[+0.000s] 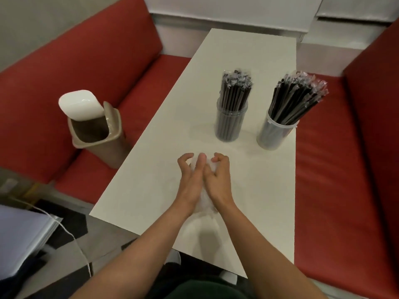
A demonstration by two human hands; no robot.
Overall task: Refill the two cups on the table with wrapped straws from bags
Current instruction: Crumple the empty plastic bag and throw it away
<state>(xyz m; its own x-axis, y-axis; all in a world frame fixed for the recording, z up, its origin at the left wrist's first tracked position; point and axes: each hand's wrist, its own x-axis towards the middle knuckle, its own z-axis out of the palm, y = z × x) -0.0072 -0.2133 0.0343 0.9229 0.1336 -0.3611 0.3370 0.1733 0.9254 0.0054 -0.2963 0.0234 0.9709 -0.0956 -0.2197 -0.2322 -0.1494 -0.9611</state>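
Both hands meet low over the table [241,57] in the head view. The left hand [190,180] and right hand [218,176] sit heel to heel, fingers curled like claws round a clear, crumpled bag [205,202] squeezed between the palms. The bag looks empty, though it is blurred and its edges are hard to make out.

Further up the table, well apart from the hands, the left cup [230,126] and right cup [274,135] stand upright, each packed with black wrapped straws [235,91]. Those in the right cup lean to the right. On the red bench [121,67] to the left stands a bin [103,145] with its lid [81,105] tipped open.

By my judgement the refilling itself is done, and the step in hand is balling up the spent bag. The next move likely calls for one hand to grip the wad tight, carry it left past the table edge, and drop it through the bin's mouth.
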